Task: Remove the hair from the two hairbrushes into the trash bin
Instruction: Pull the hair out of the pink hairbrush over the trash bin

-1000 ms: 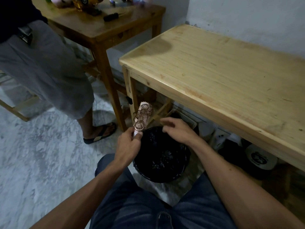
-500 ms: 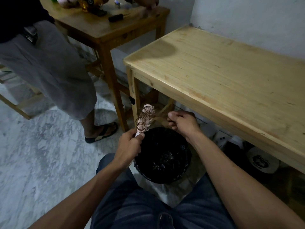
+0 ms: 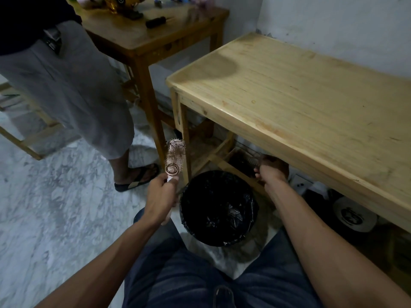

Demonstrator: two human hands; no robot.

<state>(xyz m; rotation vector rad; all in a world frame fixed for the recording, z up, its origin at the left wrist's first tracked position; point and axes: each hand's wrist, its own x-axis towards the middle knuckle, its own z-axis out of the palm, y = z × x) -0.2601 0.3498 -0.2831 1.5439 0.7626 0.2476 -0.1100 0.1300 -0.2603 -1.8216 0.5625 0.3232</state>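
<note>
1. Left hand (image 3: pixel 161 196) grips the pink plastic hairbrush (image 3: pixel 175 157) by its handle, upright, just left of the round black-lined trash bin (image 3: pixel 219 207).
2. Right hand (image 3: pixel 271 168) reaches under the pale wooden desk's (image 3: pixel 300 96) front edge; can't tell its grip.
3. Risk: pulled hair could drift past the bin's rim onto the floor.

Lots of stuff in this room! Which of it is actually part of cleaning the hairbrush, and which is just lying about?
Part of the job:
hairbrush, tangled with hair, in the left hand
trash bin with black liner
right hand, reaching under the table

Just lying about:
bystander's sandal
darker side table with clutter
</note>
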